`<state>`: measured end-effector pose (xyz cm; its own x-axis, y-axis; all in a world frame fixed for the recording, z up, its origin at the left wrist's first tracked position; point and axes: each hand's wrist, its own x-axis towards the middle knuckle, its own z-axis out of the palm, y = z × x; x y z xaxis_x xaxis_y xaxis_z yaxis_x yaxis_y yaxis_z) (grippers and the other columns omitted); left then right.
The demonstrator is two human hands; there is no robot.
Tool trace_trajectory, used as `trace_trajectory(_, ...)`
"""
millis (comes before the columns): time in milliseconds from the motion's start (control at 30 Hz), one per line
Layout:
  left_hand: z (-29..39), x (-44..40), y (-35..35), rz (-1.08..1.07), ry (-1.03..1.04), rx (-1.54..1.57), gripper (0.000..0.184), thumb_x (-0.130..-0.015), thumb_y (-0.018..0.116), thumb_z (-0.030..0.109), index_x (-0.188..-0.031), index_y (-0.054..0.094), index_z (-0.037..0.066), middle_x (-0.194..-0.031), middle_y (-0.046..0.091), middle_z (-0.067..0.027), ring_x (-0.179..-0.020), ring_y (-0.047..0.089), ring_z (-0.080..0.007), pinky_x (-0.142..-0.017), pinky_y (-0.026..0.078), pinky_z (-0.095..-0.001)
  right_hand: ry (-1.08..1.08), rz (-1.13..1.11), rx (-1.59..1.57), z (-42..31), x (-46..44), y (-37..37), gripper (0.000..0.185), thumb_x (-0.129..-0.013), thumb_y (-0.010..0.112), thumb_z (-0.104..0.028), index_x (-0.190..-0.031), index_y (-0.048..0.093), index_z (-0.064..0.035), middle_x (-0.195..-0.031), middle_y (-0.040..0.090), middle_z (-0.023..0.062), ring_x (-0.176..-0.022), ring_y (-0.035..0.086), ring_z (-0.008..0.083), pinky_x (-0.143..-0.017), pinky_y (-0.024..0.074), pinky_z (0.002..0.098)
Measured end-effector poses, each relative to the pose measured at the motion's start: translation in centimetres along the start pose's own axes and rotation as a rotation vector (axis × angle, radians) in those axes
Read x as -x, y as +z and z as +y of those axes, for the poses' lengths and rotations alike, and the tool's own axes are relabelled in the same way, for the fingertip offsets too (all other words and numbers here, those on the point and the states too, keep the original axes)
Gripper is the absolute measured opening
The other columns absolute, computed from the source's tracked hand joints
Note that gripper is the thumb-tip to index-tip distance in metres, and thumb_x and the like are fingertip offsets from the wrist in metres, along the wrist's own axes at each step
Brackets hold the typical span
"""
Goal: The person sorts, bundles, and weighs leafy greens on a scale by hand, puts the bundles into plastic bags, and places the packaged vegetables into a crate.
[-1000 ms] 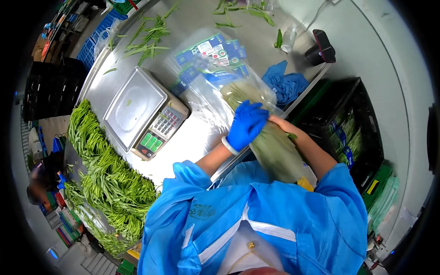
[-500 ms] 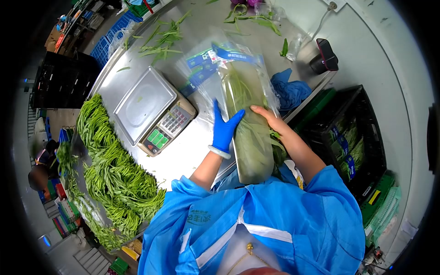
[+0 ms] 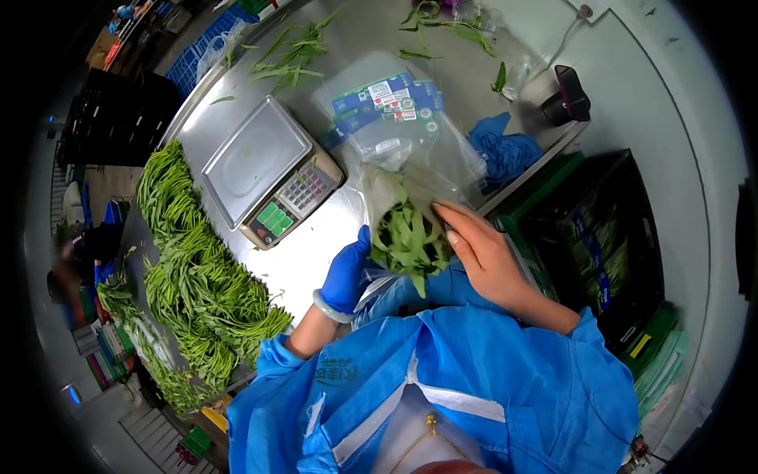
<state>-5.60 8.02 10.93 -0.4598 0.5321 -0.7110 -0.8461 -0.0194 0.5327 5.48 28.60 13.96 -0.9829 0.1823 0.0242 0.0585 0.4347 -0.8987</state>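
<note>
A clear plastic bag of leafy greens (image 3: 410, 241) is tilted upright in front of my body, its open end with loose leaves towards me. My left hand (image 3: 346, 272), in a blue glove with a pale bangle at the wrist, grips the bag's left side; some of its fingers are hidden. My bare right hand (image 3: 483, 257) holds the right side, fingers laid along the plastic and thumb near the leaves. Beyond the bag, several flat plastic bags with blue printed labels (image 3: 379, 99) lie on the metal table (image 3: 347, 39).
A scale (image 3: 272, 170) stands left of the bags. Long bundles of greens (image 3: 197, 284) line the table's left edge. Loose leaves (image 3: 296, 55) lie at the back. A crumpled blue cloth (image 3: 505, 148) and a black device (image 3: 567, 96) are right. A black crate (image 3: 636, 209) holds packed greens.
The filled bag has been turned and drawn in, so its leafy open end now faces me. My left hand has moved down and closed at its side; my right hand has shifted lower.
</note>
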Motion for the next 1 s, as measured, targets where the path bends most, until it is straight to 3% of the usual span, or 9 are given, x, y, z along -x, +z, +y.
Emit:
trace_trajectory(100,-0.6,-1.5,-3.1,-0.02,0.079,-0.275,0.053,-0.099,0.045,0.044,-0.105,0.063,-0.005,-0.087,0.067,-0.0121,-0.075,0.065,-0.0188,-0.07,0.053,-0.0293,-0.253,0.267,0.336,0.9,-1.2,-0.8,0.039,-0.087,0.061,-0.012,-0.122,0.051,0.0026,-0.12,0.054,0.0212,-0.11,0.052,0.0395,-0.091,0.0444,0.0407)
trace_trajectory(200,-0.3,-2.5,-3.7,0.064,0.291,-0.625,0.056,-0.098,0.045,0.045,-0.083,0.066,-0.004,-0.069,0.065,-0.0128,-0.058,0.063,-0.0188,-0.055,0.05,-0.0282,-0.206,0.489,0.546,0.8,-3.6,-0.4,0.033,-0.082,0.065,-0.011,-0.111,0.055,0.0002,-0.105,0.058,0.0189,-0.092,0.057,0.0364,-0.079,0.0473,0.0422)
trace_trajectory(367,5.0,4.5,-1.6,-0.193,0.367,-0.142,0.051,-0.099,0.045,0.04,-0.075,0.062,-0.001,-0.066,0.064,-0.014,-0.047,0.057,-0.0197,-0.047,0.045,-0.0275,-0.271,0.341,0.137,-4.7,-3.0,-4.0,0.017,-0.081,0.067,-0.007,-0.068,0.058,-0.0012,-0.053,0.05,0.0091,-0.045,0.05,0.0228,-0.045,0.0359,0.0317)
trace_trajectory(500,4.0,4.6,-5.3,-0.326,0.62,-0.398,0.047,-0.099,0.046,0.037,-0.092,0.066,-0.005,-0.076,0.067,-0.0144,-0.068,0.063,-0.0199,-0.062,0.047,-0.0288,-0.268,0.227,-0.015,-5.7,-3.2,-4.6,0.017,-0.083,0.065,-0.009,-0.071,0.059,0.0011,-0.055,0.053,0.0098,-0.046,0.049,0.0161,-0.047,0.0368,0.0286)
trace_trajectory(567,4.3,4.5,-2.7,-0.234,0.383,-0.416,0.047,-0.101,0.042,0.034,-0.09,0.067,-0.004,-0.078,0.068,-0.0142,-0.073,0.063,-0.0191,-0.067,0.048,-0.0306,-0.021,0.147,-0.039,-3.1,-4.1,-3.9,0.019,-0.086,0.063,-0.014,-0.075,0.061,0.0019,-0.057,0.055,0.01,-0.048,0.05,0.0133,-0.049,0.0386,0.028)
trace_trajectory(667,1.5,4.2,-6.8,-0.181,0.449,-0.394,0.044,-0.1,0.045,0.034,-0.087,0.069,-0.001,-0.072,0.065,-0.0085,-0.068,0.057,-0.012,-0.065,0.046,-0.0249,-0.006,0.156,0.065,-4.8,-2.7,-5.4,0.014,-0.083,0.066,-0.013,-0.078,0.063,0.0002,-0.066,0.061,0.0086,-0.058,0.058,0.0155,-0.054,0.0423,0.028)
trace_trajectory(767,3.4,5.5,-3.6,-0.252,0.532,-0.622,0.042,-0.1,0.046,0.032,-0.096,0.068,-0.003,-0.071,0.061,-0.0056,-0.064,0.051,-0.0123,-0.059,0.041,-0.0269,-0.351,0.431,0.511,-8.4,-3.1,-4.3,0.013,-0.078,0.07,-0.015,-0.079,0.065,-0.0029,-0.082,0.064,0.009,-0.075,0.061,0.0194,-0.064,0.0451,0.0318)
trace_trajectory(867,2.5,4.9,-2.3,-0.197,0.402,-0.641,0.051,-0.1,0.043,0.041,-0.085,0.071,0.002,-0.064,0.058,0.0004,-0.056,0.043,-0.0074,-0.054,0.034,-0.0235,-0.629,0.261,0.628,-11.2,-2.2,-2.0,0.015,-0.073,0.072,-0.018,-0.077,0.064,-0.0059,-0.09,0.062,0.0083,-0.085,0.059,0.0234,-0.072,0.0444,0.0362)
trace_trajectory(1000,2.5,4.5,-2.3,-0.291,0.432,-0.737,0.054,-0.1,0.04,0.044,-0.083,0.07,0.002,-0.064,0.057,-0.0007,-0.055,0.042,-0.0084,-0.053,0.034,-0.0242,-0.586,-0.088,0.798,-9.8,-1.5,2.6,0.017,-0.073,0.071,-0.023,-0.066,0.062,-0.01,-0.072,0.057,0.0045,-0.073,0.056,0.0212,-0.066,0.0422,0.0344)
